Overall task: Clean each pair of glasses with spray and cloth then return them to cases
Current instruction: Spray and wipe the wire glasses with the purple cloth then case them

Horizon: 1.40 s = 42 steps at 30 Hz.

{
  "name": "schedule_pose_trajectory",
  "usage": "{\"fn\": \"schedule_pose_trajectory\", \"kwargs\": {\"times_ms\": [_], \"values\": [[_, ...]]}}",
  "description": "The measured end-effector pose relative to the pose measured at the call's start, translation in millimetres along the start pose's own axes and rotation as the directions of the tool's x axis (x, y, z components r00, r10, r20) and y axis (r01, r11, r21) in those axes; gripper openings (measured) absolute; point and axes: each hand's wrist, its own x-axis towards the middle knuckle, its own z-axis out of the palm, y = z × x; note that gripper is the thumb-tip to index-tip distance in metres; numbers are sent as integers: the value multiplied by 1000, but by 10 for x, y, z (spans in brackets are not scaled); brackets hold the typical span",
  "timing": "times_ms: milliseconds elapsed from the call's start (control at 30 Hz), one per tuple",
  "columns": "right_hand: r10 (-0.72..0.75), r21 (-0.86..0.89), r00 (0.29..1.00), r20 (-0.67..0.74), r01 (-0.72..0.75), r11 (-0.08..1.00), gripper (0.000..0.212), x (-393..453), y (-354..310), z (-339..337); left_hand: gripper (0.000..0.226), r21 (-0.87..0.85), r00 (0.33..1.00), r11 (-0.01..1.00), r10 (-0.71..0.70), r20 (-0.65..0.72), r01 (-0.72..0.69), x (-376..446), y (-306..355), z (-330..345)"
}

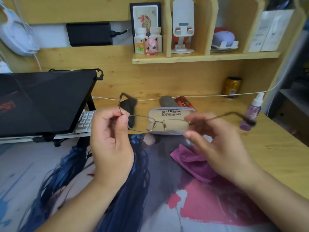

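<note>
Both hands, left and right, pinching thin-framed glasses above open case, magenta cloth below

we see open mat at the left; a pink cloth lies at the right, an open case behind, a spray bottle far right, a laptop blocking the left rear.

Thin wire-framed glasses held level, temples unfolded, above open beige case, magenta cloth, purple spray bottle
</note>
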Motion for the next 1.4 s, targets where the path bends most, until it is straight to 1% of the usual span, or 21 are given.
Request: {"fn": "schedule_pose_trajectory", "kwargs": {"times_ms": [67, 100, 167, 267, 400, 467, 567, 700, 867, 1067, 1267, 1333, 1400], "values": [[-82, 12, 990, -119, 84, 996, 12, -22, -11, -15, 35, -32, 999, 999, 40, 19, -39, 7, 0, 4], [-120, 3, 979, -167, 123, 992, 7, -22, -16, -40, 36, -45, 998, 998, 53, 27, -51, 17, -7, 1], [-164, -15, 963, -213, 164, 986, 6, -25, -36, -86, 35, -55, 997, 996, 70, 39, -68, 30, -23, -5], [-181, -27, 961, -208, 179, 983, 6, -33, -52, -89, 34, -35, 995, 996, 89, 41, -88, 30, -52, -25], [-153, -5, 969, -194, 155, 988, 6, -42, -52, -97, 33, -24, 992, 993, 119, 44, -118, 33, -27, -20], [-99, 25, 977, -187, 106, 994, 5, -48, -53, -99, 32, -23, 986, 988, 152, 62, -151, 33, 0, -16], [22, 136, 985, -173, 2, 991, 11, -29, -24, -74, 34, -5, 975, 980, 198, 95, -199, 35, 24, -16], [72, 173, 981, -180, -40, 984, 9, -3, 35, -68, 27, 29, 961, 969, 238, 138, -244, 8, 32, -14], [79, 194, 979, -186, -42, 980, 13, 6, 53, -63, 25, 34, 959, 967, 246, 139, -253, 12, 42, -12], [74, 200, 979, -189, -36, 979, 17, 10, 88, -71, 23, 79, 935, 941, 313, 165, -329, 23, 59, -25], [74, 221, 985, -153, -39, 975, 22, 26, 165, -48, 15, 112, 911, 916, 359, 201, -385, 26, 54, -47], [84, 225, 987, -138, -51, 973, 22, 32, 214, -49, 20, 139, 907, 909, 357, 226, -392, 38, 73, -43], [83, 201, 988, -127, -57, 978, 21, 56, 292, -78, 20, 176, 904, 911, 313, 290, -372, 76, 52, -46]]}}
